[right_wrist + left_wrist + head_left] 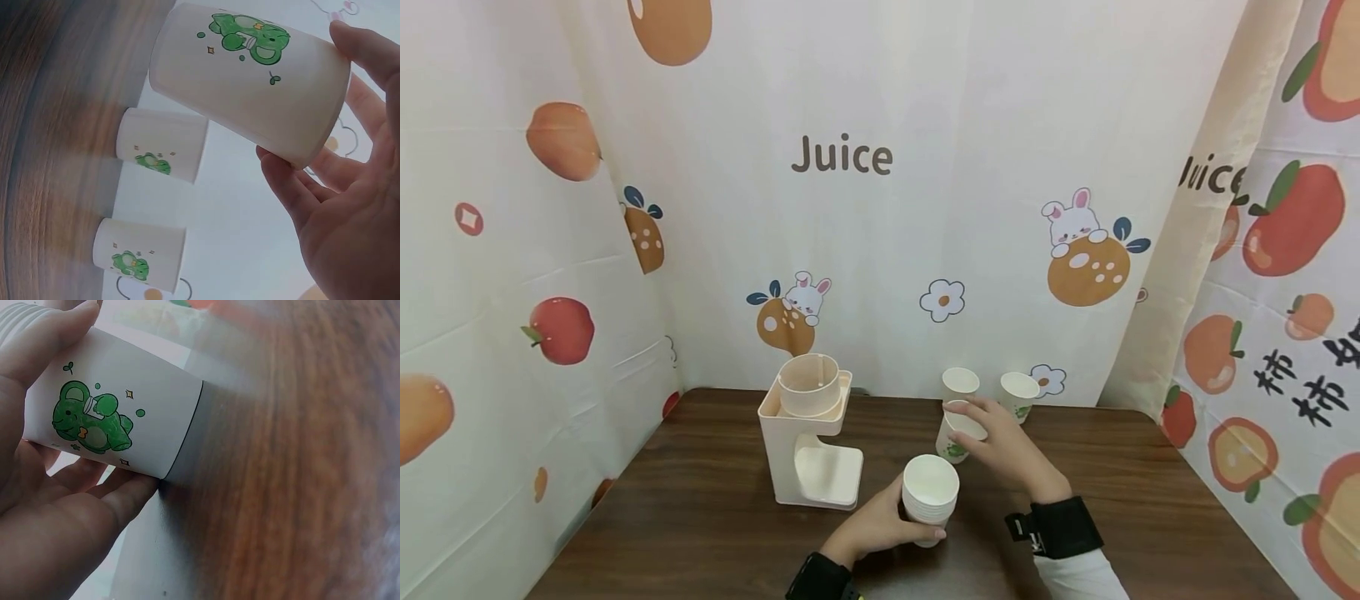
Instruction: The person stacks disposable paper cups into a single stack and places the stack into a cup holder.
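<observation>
My left hand grips a nested stack of white paper cups around its side, thumb across the front. A green cartoon bear on the outermost cup shows in the left wrist view, its base close to the tabletop. Farther forward and right, my right hand holds a single white paper cup near the rim, thumb on one side and fingertips on the other. In the right wrist view that paper cup has the same bear print and leans slightly.
Two more paper cups stand upright behind, one at the left and one at the right. A cream-coloured appliance with a round open top stands left of the stack on the brown wooden table. A printed curtain hangs behind.
</observation>
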Motion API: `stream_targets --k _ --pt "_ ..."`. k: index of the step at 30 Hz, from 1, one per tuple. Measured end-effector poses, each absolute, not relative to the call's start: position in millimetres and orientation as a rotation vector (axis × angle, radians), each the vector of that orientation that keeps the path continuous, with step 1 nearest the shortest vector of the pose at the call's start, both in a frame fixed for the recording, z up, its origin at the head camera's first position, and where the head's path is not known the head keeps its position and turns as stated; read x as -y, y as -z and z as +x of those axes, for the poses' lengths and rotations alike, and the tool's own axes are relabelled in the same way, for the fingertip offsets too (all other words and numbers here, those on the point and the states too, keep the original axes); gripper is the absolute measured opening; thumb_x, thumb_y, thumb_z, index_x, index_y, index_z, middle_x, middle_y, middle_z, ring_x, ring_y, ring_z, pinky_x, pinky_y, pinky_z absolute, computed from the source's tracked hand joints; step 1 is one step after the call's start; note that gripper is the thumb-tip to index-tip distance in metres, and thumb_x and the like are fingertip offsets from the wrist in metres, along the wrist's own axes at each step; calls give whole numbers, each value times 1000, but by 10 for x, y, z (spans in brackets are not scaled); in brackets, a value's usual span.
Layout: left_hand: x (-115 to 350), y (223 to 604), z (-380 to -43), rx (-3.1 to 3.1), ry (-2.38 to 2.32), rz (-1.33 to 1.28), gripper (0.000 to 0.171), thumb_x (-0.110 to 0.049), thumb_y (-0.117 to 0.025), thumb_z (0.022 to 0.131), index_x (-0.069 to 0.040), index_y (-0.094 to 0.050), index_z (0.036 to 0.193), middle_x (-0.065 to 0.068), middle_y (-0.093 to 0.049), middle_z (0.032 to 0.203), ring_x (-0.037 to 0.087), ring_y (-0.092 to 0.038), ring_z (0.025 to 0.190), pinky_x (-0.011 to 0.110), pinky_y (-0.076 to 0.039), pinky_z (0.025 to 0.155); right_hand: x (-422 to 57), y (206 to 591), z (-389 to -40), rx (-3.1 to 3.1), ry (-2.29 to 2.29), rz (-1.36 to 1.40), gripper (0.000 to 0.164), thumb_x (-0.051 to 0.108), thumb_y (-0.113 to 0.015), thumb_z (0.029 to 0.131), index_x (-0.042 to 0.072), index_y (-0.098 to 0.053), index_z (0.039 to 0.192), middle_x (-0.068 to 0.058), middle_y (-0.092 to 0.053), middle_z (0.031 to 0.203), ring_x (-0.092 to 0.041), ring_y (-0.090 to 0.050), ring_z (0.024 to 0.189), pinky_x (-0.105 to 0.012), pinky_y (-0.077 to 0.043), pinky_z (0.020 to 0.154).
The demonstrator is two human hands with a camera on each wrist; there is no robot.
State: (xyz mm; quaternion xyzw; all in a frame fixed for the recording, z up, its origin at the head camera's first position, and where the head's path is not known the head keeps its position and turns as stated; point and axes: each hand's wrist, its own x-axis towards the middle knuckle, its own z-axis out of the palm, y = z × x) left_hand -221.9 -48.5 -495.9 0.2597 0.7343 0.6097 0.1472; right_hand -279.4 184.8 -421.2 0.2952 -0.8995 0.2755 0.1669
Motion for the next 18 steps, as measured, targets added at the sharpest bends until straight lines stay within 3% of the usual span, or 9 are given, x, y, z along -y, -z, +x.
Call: stream_targets --k 6,13,18 --pt "493 4959 -2213 -2119 -1750 734 81 -29 -79 73 -37 -30 138 -10 -53 124 11 -49 112 51 -35 97 -1848 4170 -2663 2469 -784 862 42 32 -66 87 21 -58 126 -16 -51 130 -32 -43 119 -57 -48 83" --pt "490 4950 -2207 -2120 -1760 726 81 -29 -79 73 -36 -30 138 -9 -53 124 11 -49 111 50 -35 97 -1856 4133 -2548 2412 -802 849 44 31 -66 87 23 -56 128 -13 -47 133 -27 -43 119 -40 -55 70" --pt "491 4942 -2196 -2122 -1762 733 80 -29 -79 73 -34 -31 138 -9 -54 123 12 -50 111 50 -36 97 -1850 4085 -2485 2346 -804 864 43 29 -66 87 24 -56 128 -17 -48 131 -29 -44 118 -36 -56 66"
